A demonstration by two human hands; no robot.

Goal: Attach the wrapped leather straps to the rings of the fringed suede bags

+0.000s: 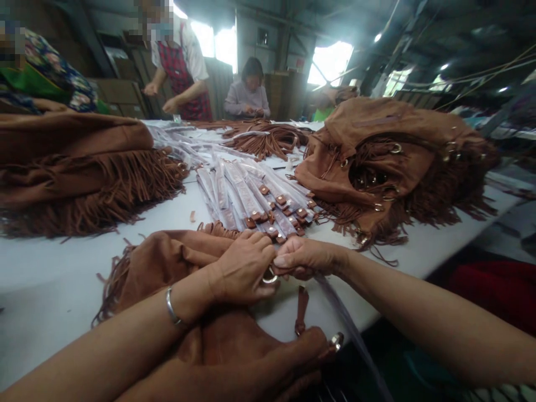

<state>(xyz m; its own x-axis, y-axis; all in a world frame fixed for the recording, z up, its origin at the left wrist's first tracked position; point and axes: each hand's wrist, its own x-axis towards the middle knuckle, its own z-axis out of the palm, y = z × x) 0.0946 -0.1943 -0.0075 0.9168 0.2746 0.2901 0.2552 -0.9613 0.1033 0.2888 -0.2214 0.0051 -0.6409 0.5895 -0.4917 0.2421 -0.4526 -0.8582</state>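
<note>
In front of me a brown fringed bag (154, 262) lies on the white table. My left hand (246, 265) is closed on the bag's edge beside a gold metal ring (270, 277). My right hand (307, 257) pinches the brown end of a strap, right against that ring. The rest of this strap (341, 304), wrapped in clear plastic, trails down past the table's front edge. Whether the strap end passes through the ring I cannot tell, since my fingers cover it. A second metal ring (336, 340) and a short brown tab (301, 310) show on the bag's near part.
Just beyond my hands lies a fan of plastic-wrapped straps (251, 192). Piles of brown fringed bags stand at left (75, 173) and right (402, 151). Farther back are loose brown straps (268, 139). Several people work around the table (33, 279).
</note>
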